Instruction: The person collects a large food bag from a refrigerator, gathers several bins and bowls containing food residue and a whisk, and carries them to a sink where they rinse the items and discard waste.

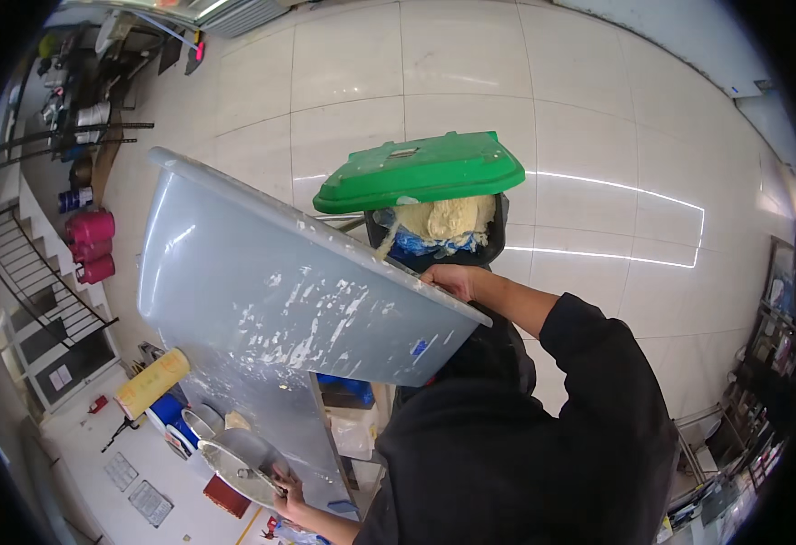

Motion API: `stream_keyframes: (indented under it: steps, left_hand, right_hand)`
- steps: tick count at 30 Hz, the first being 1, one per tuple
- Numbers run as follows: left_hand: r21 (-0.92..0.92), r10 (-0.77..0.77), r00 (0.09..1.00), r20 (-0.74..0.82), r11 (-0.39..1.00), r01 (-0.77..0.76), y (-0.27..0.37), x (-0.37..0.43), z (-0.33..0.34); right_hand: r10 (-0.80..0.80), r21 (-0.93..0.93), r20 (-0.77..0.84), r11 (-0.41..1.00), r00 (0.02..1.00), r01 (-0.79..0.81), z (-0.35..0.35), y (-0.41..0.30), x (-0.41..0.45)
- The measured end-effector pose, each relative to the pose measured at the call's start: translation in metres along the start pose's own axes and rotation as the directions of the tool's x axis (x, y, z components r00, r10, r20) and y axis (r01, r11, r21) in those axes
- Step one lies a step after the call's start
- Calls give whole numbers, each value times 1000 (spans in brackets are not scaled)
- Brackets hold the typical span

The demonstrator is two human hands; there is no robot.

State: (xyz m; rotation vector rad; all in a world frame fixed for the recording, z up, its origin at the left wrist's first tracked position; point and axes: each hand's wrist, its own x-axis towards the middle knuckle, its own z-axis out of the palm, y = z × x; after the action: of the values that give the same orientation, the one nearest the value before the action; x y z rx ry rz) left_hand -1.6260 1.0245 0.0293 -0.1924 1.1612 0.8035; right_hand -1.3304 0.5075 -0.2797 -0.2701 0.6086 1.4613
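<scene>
A large grey plastic tub (pixel 289 286), smeared with white residue, is tipped with its opening turned away from me. My right hand (pixel 449 281) grips its near rim. Just beyond that rim stands a black bin (pixel 500 235), its green lid (pixel 425 170) raised. Inside are a pale dough-like mass (pixel 449 216) and blue plastic film (pixel 415 244). A pale strand (pixel 387 240) hangs between tub rim and bin. At lower left, my left hand (pixel 289 492) holds the rim of a round metal bowl (pixel 234 470) coated with pale residue. The tub's inside is hidden.
A metal-topped table (pixel 268 402) runs beneath the tub. A yellow roll (pixel 152 383), a blue container (pixel 169 411) and a smaller metal bowl (pixel 201 422) are near its far end. Pink gas cylinders (pixel 91 246) stand by stairs at left; shelving (pixel 745 381) lines the right.
</scene>
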Motion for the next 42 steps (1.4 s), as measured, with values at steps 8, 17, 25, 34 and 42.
stream_keyframes:
  steps: [8,17,25,34,42]
  left_hand:
    - [9,4,1000,-19,1000,-4,-6,16,7]
    - [19,0,995,97,1000,-2,26,53,-42]
    - [-6,51,927,373,999,-53,20,52,-64]
    - [202,528,783,327,771,-604,28,-29,-83]
    - [342,424,784,453,730,-592,-20,-75,-33]
  right_hand:
    - [-76,40,-24,996,997,77,23,3,-21]
    - [-99,90,-104,990,990,108,54,14,-18]
    - [-303,52,-203,946,931,319,106,29,-26]
    - [-804,-716,-146,489,577,499,207,5,-17]
    - [-805,-952,108,85,583,293,286,0,21]
